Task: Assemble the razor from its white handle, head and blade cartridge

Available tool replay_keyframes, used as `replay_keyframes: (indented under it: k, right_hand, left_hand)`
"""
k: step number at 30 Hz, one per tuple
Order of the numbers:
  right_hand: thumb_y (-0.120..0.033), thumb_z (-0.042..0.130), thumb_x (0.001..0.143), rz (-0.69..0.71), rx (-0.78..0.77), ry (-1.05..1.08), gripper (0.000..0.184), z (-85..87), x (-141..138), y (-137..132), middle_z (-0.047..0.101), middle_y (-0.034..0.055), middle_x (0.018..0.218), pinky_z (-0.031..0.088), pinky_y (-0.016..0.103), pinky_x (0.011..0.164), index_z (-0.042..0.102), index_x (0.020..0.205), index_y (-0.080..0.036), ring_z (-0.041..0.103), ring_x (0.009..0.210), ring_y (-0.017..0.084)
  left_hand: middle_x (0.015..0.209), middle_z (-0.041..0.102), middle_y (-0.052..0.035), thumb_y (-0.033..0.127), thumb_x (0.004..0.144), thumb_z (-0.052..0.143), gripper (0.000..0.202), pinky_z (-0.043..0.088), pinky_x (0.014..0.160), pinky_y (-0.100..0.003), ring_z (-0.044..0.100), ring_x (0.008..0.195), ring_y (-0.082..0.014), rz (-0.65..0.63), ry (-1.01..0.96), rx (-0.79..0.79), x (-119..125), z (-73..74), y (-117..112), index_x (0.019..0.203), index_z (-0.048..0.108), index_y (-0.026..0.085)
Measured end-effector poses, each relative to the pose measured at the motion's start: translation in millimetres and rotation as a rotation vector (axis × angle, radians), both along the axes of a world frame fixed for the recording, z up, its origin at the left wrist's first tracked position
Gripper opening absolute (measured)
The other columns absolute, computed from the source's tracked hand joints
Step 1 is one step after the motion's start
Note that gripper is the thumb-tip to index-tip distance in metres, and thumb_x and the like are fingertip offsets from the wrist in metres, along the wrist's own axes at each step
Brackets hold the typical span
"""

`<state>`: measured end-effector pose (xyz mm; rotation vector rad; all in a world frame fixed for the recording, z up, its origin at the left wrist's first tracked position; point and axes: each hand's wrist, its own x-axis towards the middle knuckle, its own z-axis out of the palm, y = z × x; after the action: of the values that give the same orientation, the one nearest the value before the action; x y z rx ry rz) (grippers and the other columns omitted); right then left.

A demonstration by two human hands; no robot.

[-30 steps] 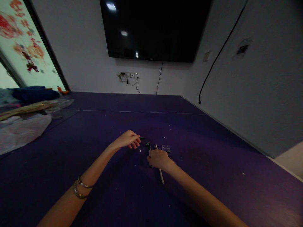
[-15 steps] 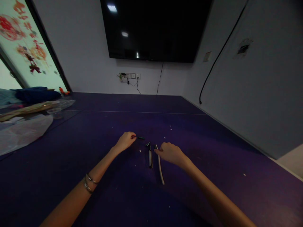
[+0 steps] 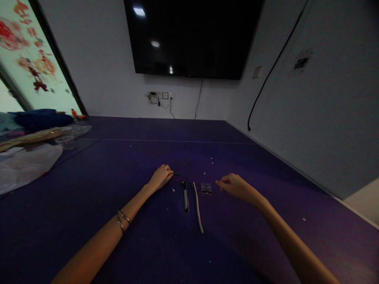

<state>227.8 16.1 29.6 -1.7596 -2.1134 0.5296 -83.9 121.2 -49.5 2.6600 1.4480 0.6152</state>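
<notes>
Left grip: my left hand (image 3: pixel 161 176) is pinching a small dark piece (image 3: pixel 176 173) at mid-frame, low on the purple surface (image 3: pixel 89 189).
Right grip: my right hand (image 3: pixel 237 186) is hovering loosely curled, holding nothing.
Between hands: dark tool (image 3: pixel 185 195), pale strip (image 3: pixel 197 206) and small clear case (image 3: pixel 206 187) are lying side by side.

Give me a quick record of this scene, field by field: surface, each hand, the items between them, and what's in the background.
surface: dark purple floor mat
left hand: pinching a small dark piece
right hand: empty, fingers loosely curled, just right of a small clear blister pack
between hands: dark razor-like tool and pale slim stick, side by side
left wrist: bracelets
background: wall-mounted black screen, plastic sheeting at left
</notes>
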Motion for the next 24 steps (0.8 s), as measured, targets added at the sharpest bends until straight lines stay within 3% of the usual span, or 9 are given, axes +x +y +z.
replay_keyframes:
  k: [6,11,17,24]
  right_hand:
    - [-0.041,0.043,0.081,0.020,-0.001,0.020,0.039,-1.6,1.2,2.1,0.053,0.0009,0.046,0.029,0.022,0.043,0.062,0.060,-0.015,0.048,0.044,0.011]
    - [-0.035,0.045,0.081,0.067,0.061,0.102,0.031,-3.1,-4.2,5.3,0.061,0.0018,0.055,0.036,0.022,0.048,0.066,0.070,-0.015,0.055,0.051,0.013]
    - [-0.026,0.051,0.078,0.184,0.195,0.277,0.026,-10.1,-26.0,3.0,0.069,0.0057,0.085,0.046,0.026,0.071,0.066,0.098,-0.015,0.063,0.078,0.016]
    - [-0.025,0.057,0.077,0.245,0.120,0.391,0.025,-11.2,-43.2,-7.4,0.069,0.0056,0.091,0.049,0.027,0.069,0.065,0.099,-0.017,0.064,0.080,0.016]
  left_hand:
    - [0.092,0.062,-0.0081,0.024,0.085,0.049,0.020,0.037,0.087,-0.037,0.051,0.091,-0.0223,0.013,-0.018,0.028,-1.6,-3.1,2.2,0.089,0.068,0.018]
    - [0.090,0.064,-0.0060,0.025,0.085,0.050,0.018,0.039,0.086,-0.034,0.053,0.089,-0.0195,-0.048,-0.060,0.029,0.7,11.3,-4.5,0.091,0.066,0.019]
    - [0.094,0.063,-0.0075,0.027,0.088,0.048,0.021,0.042,0.084,-0.033,0.052,0.092,-0.0190,-0.254,-0.117,0.081,20.4,42.1,-44.3,0.098,0.063,0.016]
    - [0.091,0.062,-0.0076,0.024,0.090,0.044,0.022,0.042,0.082,-0.035,0.052,0.088,-0.0190,-0.403,-0.042,0.088,47.3,59.2,-84.7,0.098,0.063,0.016]
